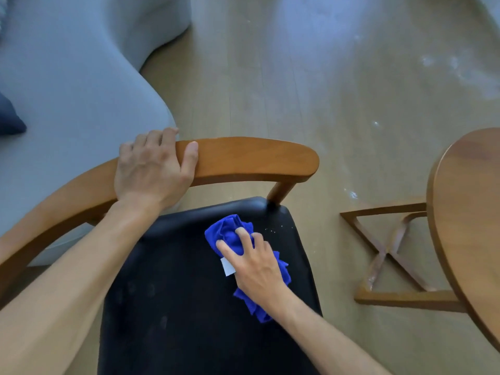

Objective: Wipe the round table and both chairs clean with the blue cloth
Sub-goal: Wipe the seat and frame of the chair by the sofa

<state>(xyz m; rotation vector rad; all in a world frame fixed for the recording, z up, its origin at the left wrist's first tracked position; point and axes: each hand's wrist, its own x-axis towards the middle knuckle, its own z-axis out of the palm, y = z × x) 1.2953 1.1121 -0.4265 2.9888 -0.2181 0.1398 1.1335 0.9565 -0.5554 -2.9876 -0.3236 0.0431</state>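
1. Under the right hand [258, 269], the blue cloth [232, 234] lies bunched on the black seat [176, 307] of the chair, toward the seat's far right corner.
2. That hand's fingers [227, 247] are spread and laid on top of the cloth, pressing it down onto the seat; blue folds stick out beyond the fingertips and again behind the wrist.
3. A small white tag [227, 266] of the cloth shows just left of the hand.
4. Just beyond the fingertips, a few pale crumbs [273, 229] dot the seat near its far corner.
5. Over the chair's curved wooden backrest [251, 158], the left hand [151, 169] grips the rail: its fingers curl over the far edge and the thumb lies along the near face.
6. To the right of the cloth hand, well apart from it, the round wooden counter [470, 212] reaches in from the frame's edge, with its crossed wooden base [389, 255] on the floor beneath.
7. Beyond the gripping fingers, a grey sofa [67, 77] fills the upper left, with a dark blue cushion [9, 117] at its edge.
8. Pale wood floor [297, 77] spreads past the chair, marked with whitish smears toward the upper right.
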